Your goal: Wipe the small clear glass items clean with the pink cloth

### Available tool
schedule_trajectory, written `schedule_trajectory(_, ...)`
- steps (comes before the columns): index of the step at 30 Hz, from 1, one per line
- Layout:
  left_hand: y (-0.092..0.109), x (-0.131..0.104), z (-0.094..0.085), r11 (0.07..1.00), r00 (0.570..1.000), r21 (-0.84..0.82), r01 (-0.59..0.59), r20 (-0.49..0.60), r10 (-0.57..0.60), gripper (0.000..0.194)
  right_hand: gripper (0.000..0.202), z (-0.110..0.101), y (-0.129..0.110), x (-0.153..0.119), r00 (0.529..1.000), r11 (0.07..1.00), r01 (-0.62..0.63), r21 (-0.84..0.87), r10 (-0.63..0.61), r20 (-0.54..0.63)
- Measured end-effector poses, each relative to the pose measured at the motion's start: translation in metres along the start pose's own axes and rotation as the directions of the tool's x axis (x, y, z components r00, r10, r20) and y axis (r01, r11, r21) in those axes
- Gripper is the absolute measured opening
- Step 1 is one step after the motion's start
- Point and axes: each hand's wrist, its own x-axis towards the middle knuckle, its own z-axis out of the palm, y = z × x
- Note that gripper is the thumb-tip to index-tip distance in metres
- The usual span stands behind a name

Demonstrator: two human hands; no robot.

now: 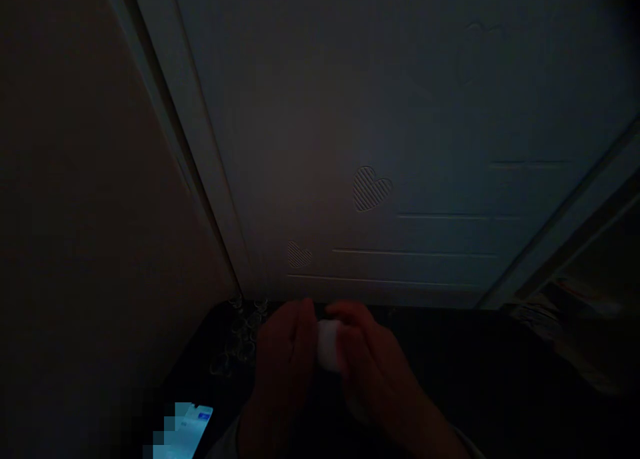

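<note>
In the dim head view, a small white object, pale and smooth with rounded edges, sits between my two hands. Its exact kind cannot be made out. My right hand curls its fingers and thumb around the right side of it. From the other side my left hand presses against it, fingers closed and thumb up. The hands are close together, low in the view, over a dark surface. Part of the object is hidden by the right fingers.
Several clear, ring-like small pieces lie left of my left hand. A lit phone is at the bottom left. Ahead stands a pale panel with embossed hearts and lines. A brownish wall rises at left; dim items are at right.
</note>
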Motion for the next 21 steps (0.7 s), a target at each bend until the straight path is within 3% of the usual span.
schedule_trajectory(4,-0.003,0.006,-0.005,0.998,1.0,0.058,0.003,-0.012,-0.003,0.033,0.038,0.006,0.003,0.0,0.994,0.995,0.094,-0.03,-0.092,0.064)
schedule_trajectory(10,-0.007,0.01,-0.007,0.999,0.995,0.029,0.035,0.091,-0.037,0.041,0.027,0.006,0.004,0.0,0.987,0.995,0.094,-0.035,-0.088,0.135)
schedule_trajectory(13,-0.007,0.008,-0.008,0.999,0.994,-0.032,0.043,0.102,-0.04,0.032,0.022,0.004,0.004,0.0,0.994,0.997,0.082,0.001,-0.082,0.072)
schedule_trajectory(17,-0.007,0.004,-0.011,0.966,0.982,-0.245,0.076,0.185,-0.03,0.017,0.018,0.001,0.009,0.001,0.995,0.996,0.051,0.079,-0.044,-0.092)
schedule_trajectory(21,-0.018,0.001,-0.016,0.93,0.955,-0.359,0.075,0.295,0.037,0.033,0.021,-0.002,0.019,0.003,0.969,0.98,-0.004,0.201,0.053,-0.24)
